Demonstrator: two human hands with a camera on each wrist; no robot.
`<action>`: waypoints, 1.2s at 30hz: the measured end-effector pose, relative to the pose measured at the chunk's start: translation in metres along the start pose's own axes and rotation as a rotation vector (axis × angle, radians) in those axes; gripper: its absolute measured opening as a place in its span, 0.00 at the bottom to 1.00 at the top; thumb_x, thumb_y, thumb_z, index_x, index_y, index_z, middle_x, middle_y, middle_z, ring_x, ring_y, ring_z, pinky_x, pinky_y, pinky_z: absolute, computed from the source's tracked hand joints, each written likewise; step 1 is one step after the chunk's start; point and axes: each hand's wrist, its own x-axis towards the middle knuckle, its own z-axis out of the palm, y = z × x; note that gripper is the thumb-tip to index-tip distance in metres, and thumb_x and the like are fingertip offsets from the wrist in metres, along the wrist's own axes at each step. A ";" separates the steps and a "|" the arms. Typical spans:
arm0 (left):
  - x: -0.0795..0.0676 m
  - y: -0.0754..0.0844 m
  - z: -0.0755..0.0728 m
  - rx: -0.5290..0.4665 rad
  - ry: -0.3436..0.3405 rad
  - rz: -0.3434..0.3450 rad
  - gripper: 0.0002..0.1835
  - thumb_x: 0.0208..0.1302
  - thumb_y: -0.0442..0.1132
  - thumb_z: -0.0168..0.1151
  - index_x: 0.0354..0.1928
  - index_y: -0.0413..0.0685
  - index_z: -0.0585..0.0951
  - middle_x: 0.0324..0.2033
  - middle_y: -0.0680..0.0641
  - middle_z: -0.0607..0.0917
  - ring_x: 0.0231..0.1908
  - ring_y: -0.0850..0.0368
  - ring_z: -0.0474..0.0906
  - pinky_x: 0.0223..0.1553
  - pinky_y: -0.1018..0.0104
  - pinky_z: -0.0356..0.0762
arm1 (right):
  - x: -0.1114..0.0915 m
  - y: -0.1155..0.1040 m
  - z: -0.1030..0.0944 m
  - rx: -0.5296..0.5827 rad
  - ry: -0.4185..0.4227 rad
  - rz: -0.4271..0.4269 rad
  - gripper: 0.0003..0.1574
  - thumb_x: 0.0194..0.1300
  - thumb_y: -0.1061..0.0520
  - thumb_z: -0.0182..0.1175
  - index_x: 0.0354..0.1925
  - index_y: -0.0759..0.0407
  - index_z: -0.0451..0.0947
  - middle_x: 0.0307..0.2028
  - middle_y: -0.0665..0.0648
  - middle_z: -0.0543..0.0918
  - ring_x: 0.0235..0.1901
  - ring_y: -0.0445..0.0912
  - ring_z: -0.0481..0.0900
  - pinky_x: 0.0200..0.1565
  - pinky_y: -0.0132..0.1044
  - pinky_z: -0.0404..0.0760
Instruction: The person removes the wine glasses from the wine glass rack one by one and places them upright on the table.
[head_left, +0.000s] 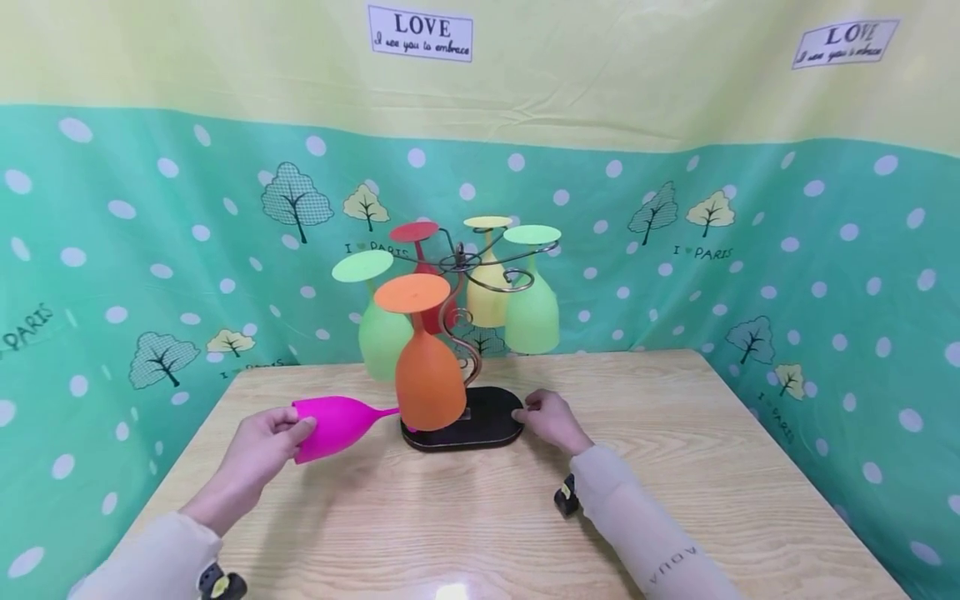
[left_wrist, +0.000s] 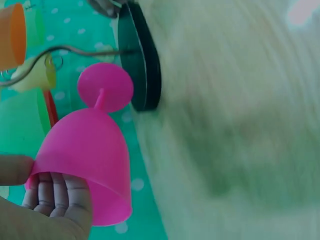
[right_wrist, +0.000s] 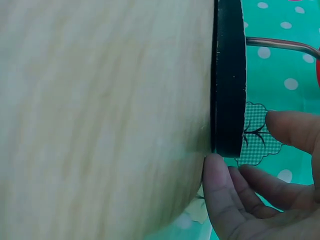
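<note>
My left hand [head_left: 258, 446] grips a magenta goblet [head_left: 333, 425] by the rim of its bowl, fingers inside and thumb outside. The goblet lies sideways above the table, its stem pointing at the metal goblet rack [head_left: 453, 333]. In the head view an orange goblet [head_left: 431, 379] hides most of its foot; the left wrist view shows that foot [left_wrist: 106, 87] beside the rack's black base [left_wrist: 140, 60]. At the base's right end is my right hand [head_left: 553, 419], fingertips against the edge. In the right wrist view its thumb [right_wrist: 290, 127] stands apart from the base [right_wrist: 230, 80].
Upside down on the rack also hang a red goblet [head_left: 438, 312], a yellow goblet [head_left: 487, 296] and two green goblets, left [head_left: 382, 337] and right [head_left: 532, 317]. Beneath is a wood-grain table [head_left: 637, 392]. Behind and around it hangs a dotted teal curtain [head_left: 600, 200].
</note>
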 end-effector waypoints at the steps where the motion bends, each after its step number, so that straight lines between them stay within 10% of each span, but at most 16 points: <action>1: 0.002 0.001 -0.003 0.032 -0.001 0.008 0.12 0.63 0.43 0.54 0.32 0.39 0.70 0.22 0.48 0.76 0.26 0.58 0.72 0.26 0.68 0.73 | 0.000 -0.001 0.000 0.007 -0.002 0.008 0.26 0.53 0.52 0.63 0.46 0.68 0.73 0.37 0.60 0.78 0.29 0.45 0.77 0.29 0.36 0.77; 16: 0.048 0.008 -0.039 0.466 0.156 0.255 0.12 0.63 0.39 0.49 0.36 0.33 0.73 0.26 0.42 0.76 0.22 0.53 0.70 0.20 0.65 0.69 | 0.009 -0.007 0.008 0.078 -0.023 0.118 0.26 0.49 0.59 0.65 0.45 0.71 0.73 0.38 0.62 0.77 0.30 0.47 0.77 0.29 0.34 0.77; 36: 0.105 0.026 -0.043 0.849 0.351 0.545 0.08 0.50 0.28 0.60 0.33 0.31 0.78 0.23 0.36 0.78 0.23 0.40 0.73 0.26 0.45 0.73 | 0.011 -0.017 0.009 -0.081 -0.036 0.136 0.30 0.47 0.56 0.68 0.46 0.69 0.72 0.40 0.62 0.77 0.39 0.52 0.74 0.42 0.44 0.74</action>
